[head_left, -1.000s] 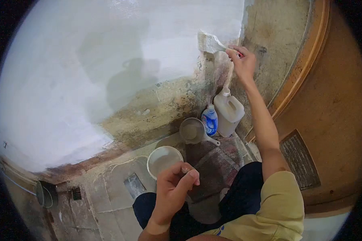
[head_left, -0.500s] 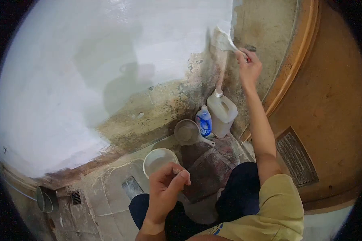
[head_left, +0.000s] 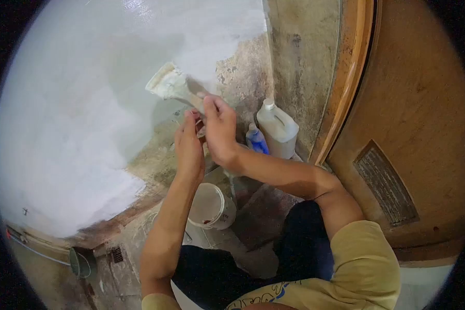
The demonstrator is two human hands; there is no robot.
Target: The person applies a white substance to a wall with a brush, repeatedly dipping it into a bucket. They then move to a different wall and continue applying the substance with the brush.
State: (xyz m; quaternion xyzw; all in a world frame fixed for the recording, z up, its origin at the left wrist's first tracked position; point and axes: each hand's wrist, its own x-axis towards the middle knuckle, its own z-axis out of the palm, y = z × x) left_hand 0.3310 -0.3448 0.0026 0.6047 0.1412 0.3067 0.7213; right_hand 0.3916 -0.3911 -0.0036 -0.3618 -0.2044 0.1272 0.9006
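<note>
My right hand (head_left: 220,126) is closed round the handle of a wide brush (head_left: 168,82), whose pale, paint-coated head points up and left in front of the wall. Close beside it, my left hand (head_left: 189,147) is raised with its fingers bent near the lower end of the handle; what its fingertips hold, if anything, is hidden. Behind both hands, white paint covers the upper part of the wall (head_left: 67,129), while its lower strip is bare and stained. Below my hands, a white bucket (head_left: 225,209) stands on the floor.
A whitish jug (head_left: 279,129) and a blue-labelled bottle (head_left: 256,140) stand in the corner. To the right is a brown door (head_left: 413,129) with a vent (head_left: 386,183). A dark bucket (head_left: 80,262) sits at the lower left, near a floor drain (head_left: 117,254).
My right hand has brought the brush left, away from the corner. My left hand has risen from above the bucket to meet it. The view has shifted slightly.
</note>
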